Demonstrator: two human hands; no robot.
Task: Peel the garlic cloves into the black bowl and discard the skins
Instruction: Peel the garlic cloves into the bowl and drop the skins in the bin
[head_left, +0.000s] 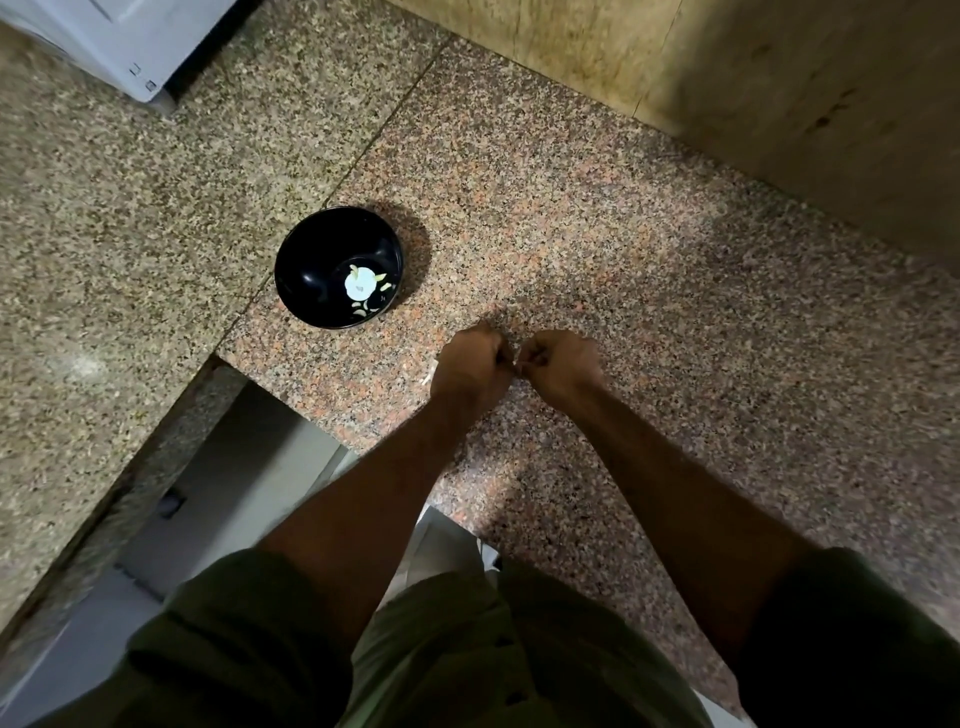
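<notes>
Speckled stone counter (623, 234) under both hands, black bowl (311, 260) up and left of left hand (470, 364), garlic bulb (359, 284) and cloves inside, right hand (563, 361) just beside left, both curled, pinching a tiny pale bit (517, 364) between them

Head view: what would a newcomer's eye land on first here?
First the black bowl on the speckled granite counter, left of centre, with a white garlic head and a few pale cloves inside. Next, the left hand and right hand, fingers curled, meeting knuckle to knuckle just right of and nearer than the bowl, pinching something small and pale between them.
</notes>
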